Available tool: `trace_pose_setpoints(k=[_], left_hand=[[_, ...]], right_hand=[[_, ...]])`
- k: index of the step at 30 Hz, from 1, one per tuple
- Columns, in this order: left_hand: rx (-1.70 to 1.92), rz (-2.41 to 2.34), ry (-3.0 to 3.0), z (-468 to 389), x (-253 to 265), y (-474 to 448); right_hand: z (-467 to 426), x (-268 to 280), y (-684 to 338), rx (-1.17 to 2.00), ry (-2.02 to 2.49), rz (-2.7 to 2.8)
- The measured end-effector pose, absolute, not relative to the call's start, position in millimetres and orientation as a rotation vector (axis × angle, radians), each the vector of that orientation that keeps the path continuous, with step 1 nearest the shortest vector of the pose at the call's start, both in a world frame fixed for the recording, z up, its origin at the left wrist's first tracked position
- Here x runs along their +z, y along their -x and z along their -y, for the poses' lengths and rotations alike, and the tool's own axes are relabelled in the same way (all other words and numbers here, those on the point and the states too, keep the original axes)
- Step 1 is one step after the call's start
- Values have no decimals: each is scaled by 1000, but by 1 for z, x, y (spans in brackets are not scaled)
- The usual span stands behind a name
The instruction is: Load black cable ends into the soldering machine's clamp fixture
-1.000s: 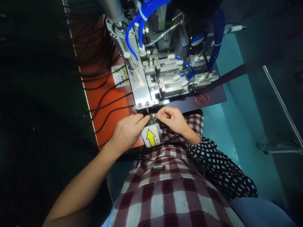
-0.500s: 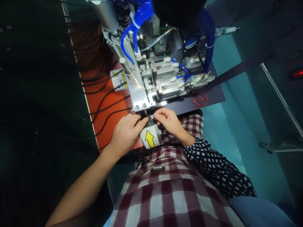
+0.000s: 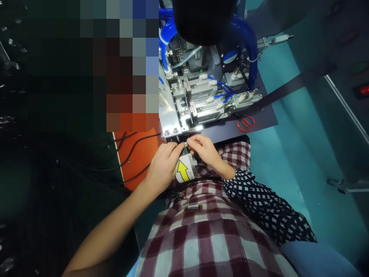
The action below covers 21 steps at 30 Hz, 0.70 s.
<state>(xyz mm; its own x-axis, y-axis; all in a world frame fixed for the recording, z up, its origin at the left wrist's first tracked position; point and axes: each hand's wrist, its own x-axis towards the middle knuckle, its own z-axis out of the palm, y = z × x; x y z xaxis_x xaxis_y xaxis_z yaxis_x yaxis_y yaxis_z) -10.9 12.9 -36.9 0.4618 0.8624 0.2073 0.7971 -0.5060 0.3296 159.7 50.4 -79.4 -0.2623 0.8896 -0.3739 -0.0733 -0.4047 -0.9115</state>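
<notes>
At the machine's near edge, my left hand (image 3: 163, 165) is closed, thumb and fingertips pressed together at the small feed fixture. My right hand (image 3: 205, 151) meets it there from the right in a pinch. Between the fingertips shows a tiny shiny piece (image 3: 186, 144), too small to name and mostly covered by the fingers. Just below them is a white plate with a yellow arrow (image 3: 182, 169). Right above the hands stands the machine's metal block (image 3: 170, 122) with bolts in it.
Pneumatic cylinders (image 3: 206, 109) with blue hoses (image 3: 252, 50) fill the machine top. Red-handled scissors (image 3: 246, 123) lie on the dark plate to the right. Black cables (image 3: 135, 139) cross the orange board (image 3: 141, 154) at left. Blurred squares hide the upper left.
My left hand has shifted slightly right, its fingertips closer to the right hand's. My right hand stays nearly in place, still pinched. The view has moved a little.
</notes>
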Motion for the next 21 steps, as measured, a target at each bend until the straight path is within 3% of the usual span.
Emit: trace_pose_setpoints(k=[7, 21], left_hand=[[582, -1462, -2525, -12, -43, 8], [338, -1650, -2565, -8, -44, -4]], right_hand=[[-47, -79, -157, 1712, 1282, 1111], [-45, -85, -156, 1745, 1249, 1036]])
